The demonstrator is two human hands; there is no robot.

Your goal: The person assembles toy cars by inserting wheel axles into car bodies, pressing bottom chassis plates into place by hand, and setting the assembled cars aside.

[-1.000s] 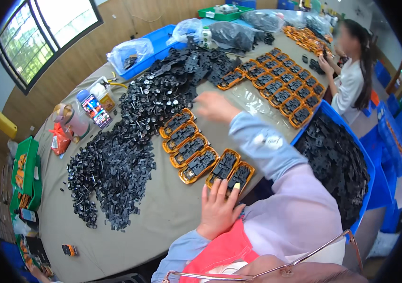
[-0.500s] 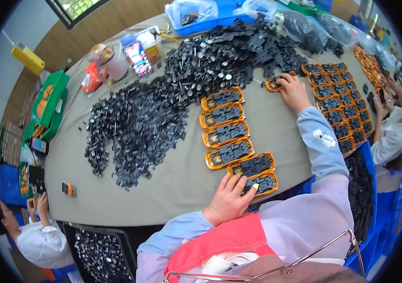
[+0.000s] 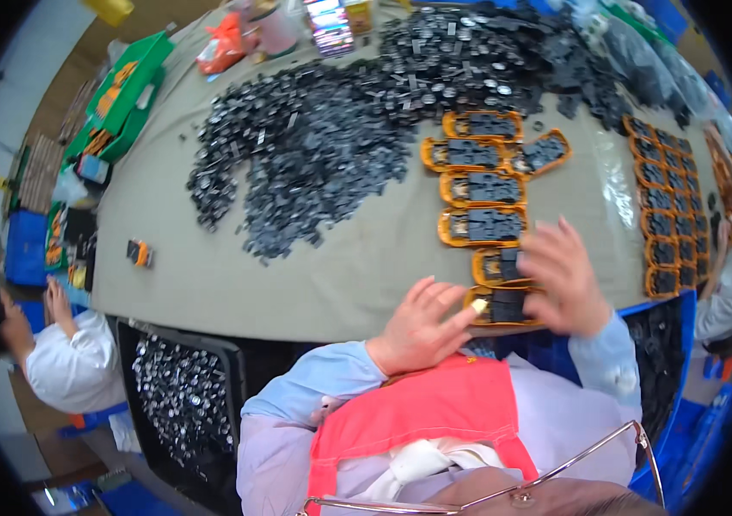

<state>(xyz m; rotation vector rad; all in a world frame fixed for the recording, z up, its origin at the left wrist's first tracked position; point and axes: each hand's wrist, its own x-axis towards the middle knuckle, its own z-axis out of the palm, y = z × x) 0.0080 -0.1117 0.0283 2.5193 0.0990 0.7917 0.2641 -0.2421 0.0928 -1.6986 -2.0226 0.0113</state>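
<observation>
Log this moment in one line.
left hand: at nearest orange-black piece; right hand: spread over its right end, blurred; black parts: heaped beyond

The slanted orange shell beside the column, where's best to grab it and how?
Grab the slanted orange shell by its right end, probably from the right, finger and thumb on its two long edges. It lies askew: its left end crowds the column of shells, leaving little finger room, while its right end points away from them.
</observation>
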